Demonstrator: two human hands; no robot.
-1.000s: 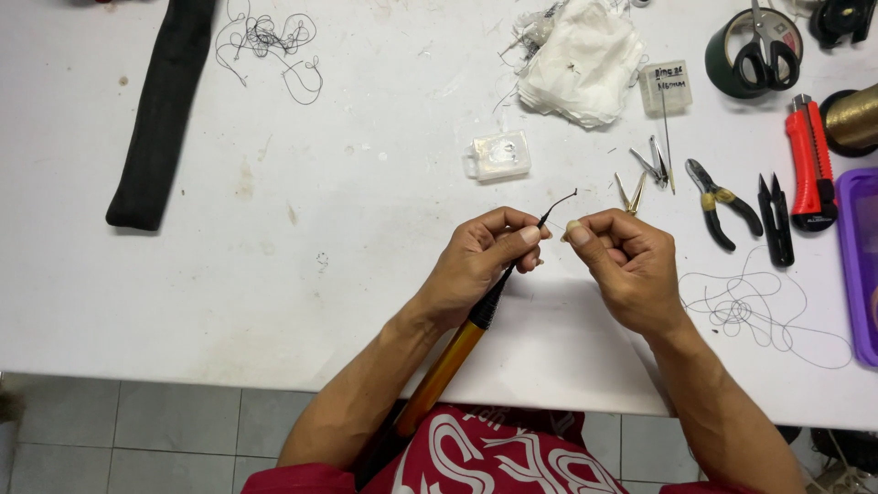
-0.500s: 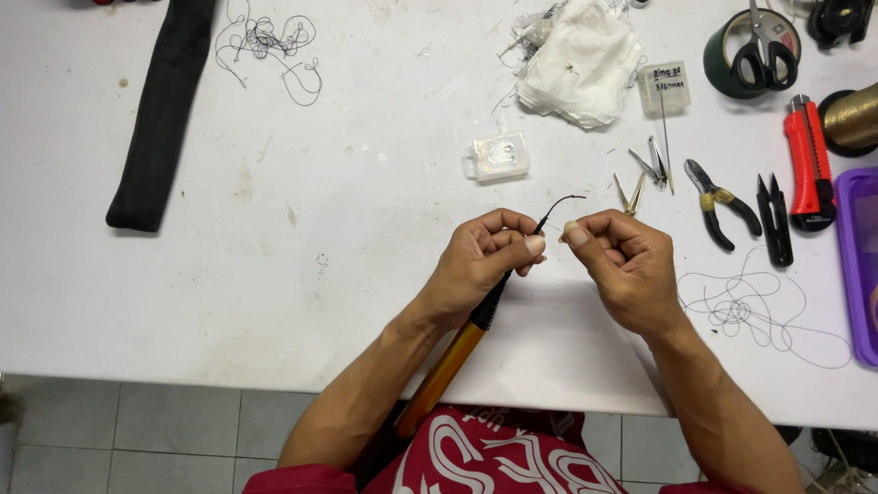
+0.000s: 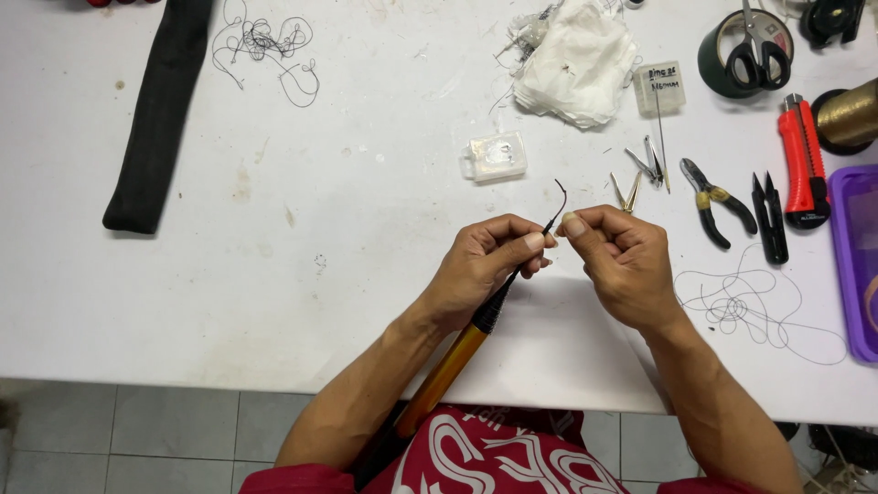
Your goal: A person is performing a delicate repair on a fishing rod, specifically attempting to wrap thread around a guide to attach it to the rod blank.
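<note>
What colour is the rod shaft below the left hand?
Amber-orange rod shaft, black near the left hand; head view.

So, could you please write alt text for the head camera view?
Two hands pinch the thin black tip of an orange-and-black rod over a white table: left hand, right hand. Pliers, scissors and a red cutter lie beyond.

left hand (image 3: 489,265) pinches the thin black tip of an orange-and-black rod (image 3: 457,352), right hand (image 3: 622,261) pinched shut right beside it, over the white table (image 3: 320,229)
</note>
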